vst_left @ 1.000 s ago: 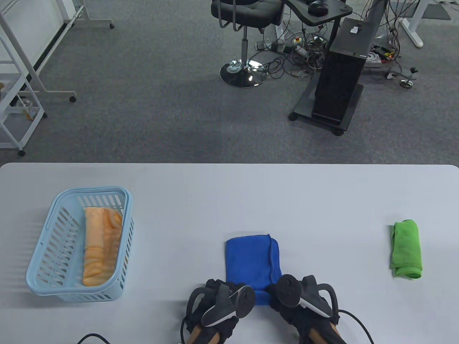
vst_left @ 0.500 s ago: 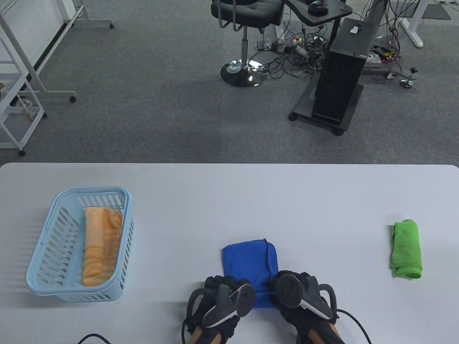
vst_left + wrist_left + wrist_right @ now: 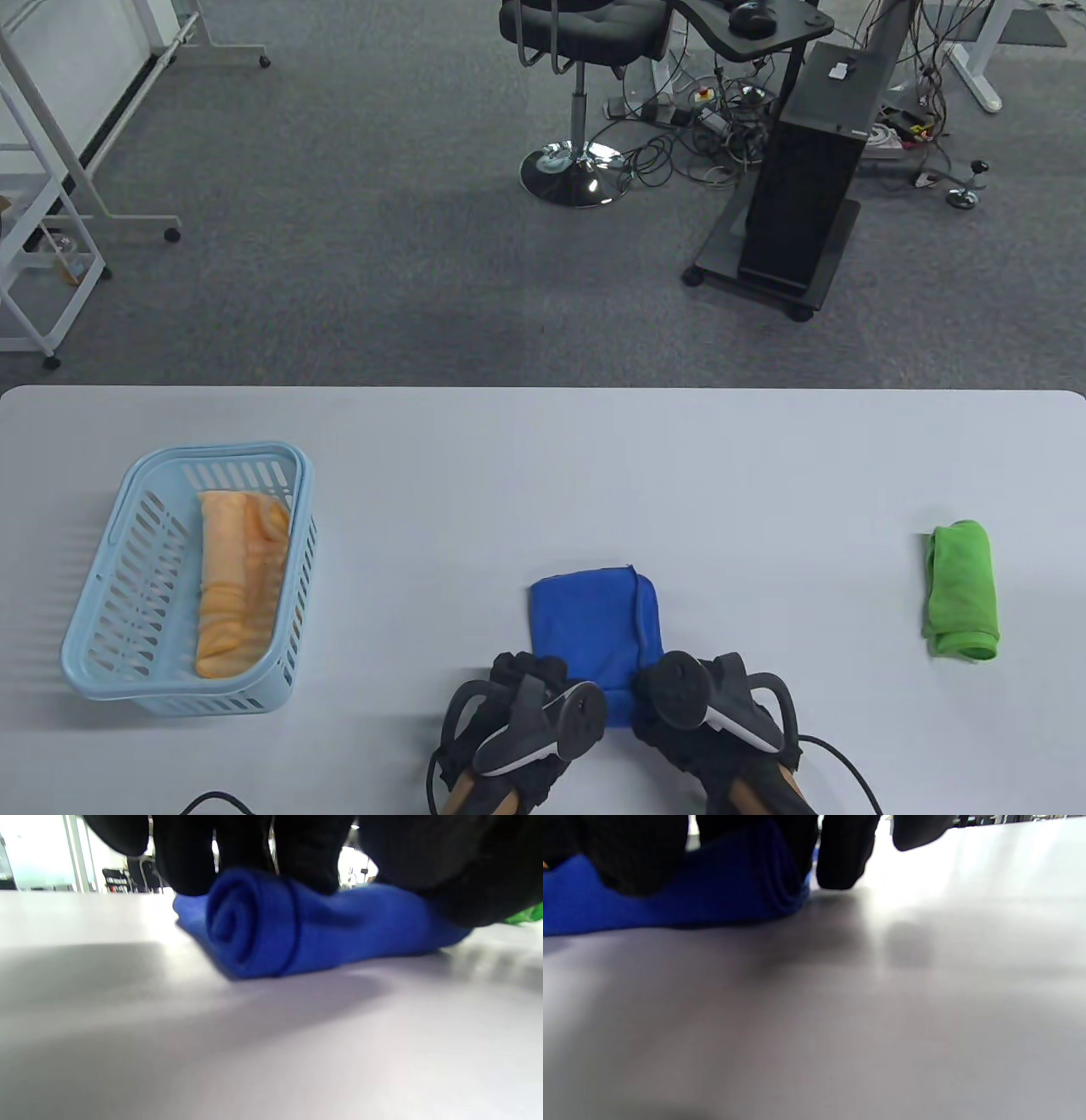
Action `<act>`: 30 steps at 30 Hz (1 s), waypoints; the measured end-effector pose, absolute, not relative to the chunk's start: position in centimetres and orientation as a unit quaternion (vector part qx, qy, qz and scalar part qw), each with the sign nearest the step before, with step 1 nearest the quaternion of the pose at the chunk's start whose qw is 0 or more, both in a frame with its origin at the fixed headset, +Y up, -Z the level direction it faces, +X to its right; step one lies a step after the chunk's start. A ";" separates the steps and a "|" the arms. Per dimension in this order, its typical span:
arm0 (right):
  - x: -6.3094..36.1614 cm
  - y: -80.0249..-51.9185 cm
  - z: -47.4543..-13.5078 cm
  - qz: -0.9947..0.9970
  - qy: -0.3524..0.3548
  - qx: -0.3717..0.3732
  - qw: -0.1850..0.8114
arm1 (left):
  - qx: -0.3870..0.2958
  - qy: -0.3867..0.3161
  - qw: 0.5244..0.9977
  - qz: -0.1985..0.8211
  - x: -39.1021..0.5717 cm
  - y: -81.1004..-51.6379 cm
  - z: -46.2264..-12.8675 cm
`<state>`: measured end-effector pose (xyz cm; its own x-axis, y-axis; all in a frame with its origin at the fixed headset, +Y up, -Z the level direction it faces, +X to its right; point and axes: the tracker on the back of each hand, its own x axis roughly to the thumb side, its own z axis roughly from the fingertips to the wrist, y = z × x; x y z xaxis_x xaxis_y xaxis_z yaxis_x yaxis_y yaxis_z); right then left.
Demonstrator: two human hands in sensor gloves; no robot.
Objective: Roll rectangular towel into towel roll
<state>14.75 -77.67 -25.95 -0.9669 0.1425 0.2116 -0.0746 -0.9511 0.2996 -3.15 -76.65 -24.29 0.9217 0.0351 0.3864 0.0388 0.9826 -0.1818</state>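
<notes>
Soft blue microfibre towel (image 3: 594,620), half rolled, lies at the near centre of the pale grey table (image 3: 543,475). Left hand (image 3: 530,717) and right hand (image 3: 708,709) press curled fingers (image 3: 186,853) onto the coil. Uneven pressure between hands could likely skew or loosen the roll.

Bare table (image 3: 526,475) lies beyond the blue towel (image 3: 594,620); basket (image 3: 127,654) far left, green towel (image 3: 961,590) far right.

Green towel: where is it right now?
In the table view the green towel lies rolled near the table's right edge, well right of the blue towel, clear of both hands.
</notes>
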 end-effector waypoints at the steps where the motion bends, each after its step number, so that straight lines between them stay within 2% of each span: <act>1: 14.7 -77.7 -26.0 0.981 0.146 0.116 0.055 | -0.101 -0.197 0.975 -0.012 -3.0 -76.8 -24.3; 4: 14.7 -78.0 -25.9 0.980 0.158 0.113 0.045 | -0.114 -0.193 0.971 -0.078 -2.6 -77.4 -24.4; 6: 14.6 -78.0 -25.9 0.981 0.156 0.109 0.032 | -0.091 -0.184 0.977 -0.063 -2.7 -77.4 -24.5; 13: 14.8 -77.7 -26.0 0.983 0.131 0.110 0.061 | -0.087 -0.156 0.984 0.015 -3.7 -77.1 -24.9; 20: 15.2 -77.1 -26.2 0.984 0.116 0.110 0.085 | -0.081 -0.153 0.985 0.022 -3.7 -77.0 -25.0; 26: 15.1 -76.9 -26.1 0.989 0.097 0.097 0.055 | -0.088 -0.156 0.984 0.021 -3.4 -77.1 -25.0; 30: 15.0 -76.7 -25.9 0.986 0.088 0.106 0.090 | -0.092 -0.150 0.984 0.013 -3.4 -77.1 -25.0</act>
<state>15.03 -76.66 -25.90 -0.9610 0.1969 0.1940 -0.1596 -0.9683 0.1921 -3.37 -77.12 -24.96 0.9548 0.0529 0.2925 0.0025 0.9826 -0.1859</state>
